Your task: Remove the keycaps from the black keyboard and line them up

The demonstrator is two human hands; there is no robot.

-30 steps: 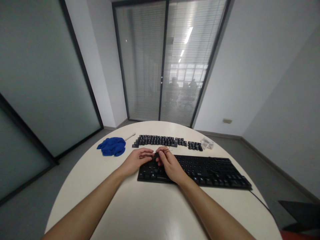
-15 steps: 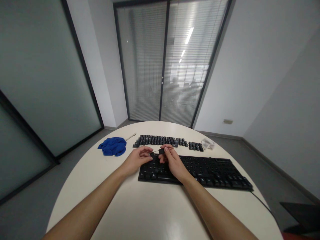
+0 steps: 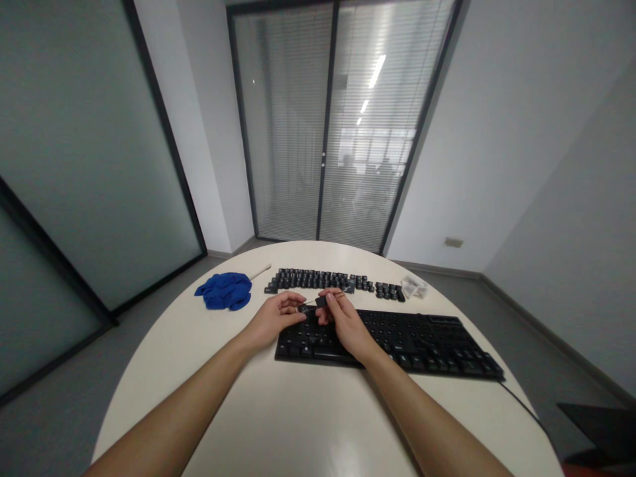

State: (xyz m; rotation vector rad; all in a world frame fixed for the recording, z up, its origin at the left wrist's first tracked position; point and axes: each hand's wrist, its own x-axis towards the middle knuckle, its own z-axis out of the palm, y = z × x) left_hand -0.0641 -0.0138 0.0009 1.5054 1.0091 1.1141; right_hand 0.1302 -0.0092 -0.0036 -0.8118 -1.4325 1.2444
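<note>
Over the left end of a black keyboard (image 3: 422, 338), many of whose keycaps are off, my two hands work close together. My right hand (image 3: 342, 321) is closed on a small black piece with a thin wire (image 3: 321, 302), which sticks out toward my left fingers. Its exact kind is too small to make out. My left hand (image 3: 278, 318) pinches a small dark keycap (image 3: 303, 308) between thumb and fingers, partly hidden by them. Behind the hands, loose black keycaps (image 3: 313, 278) lie in rows on the table.
A crumpled blue cloth (image 3: 224, 290) lies at the left, beside a thin pale stick (image 3: 260, 271). At the back right are a clear plastic item (image 3: 413, 287) and more keycaps (image 3: 390, 291). The keyboard cable (image 3: 521, 405) runs off the right edge of the round white table (image 3: 278, 424).
My left fingertips have shifted slightly to the right, closer to the black piece in my right hand. Otherwise the scene looks the same.
</note>
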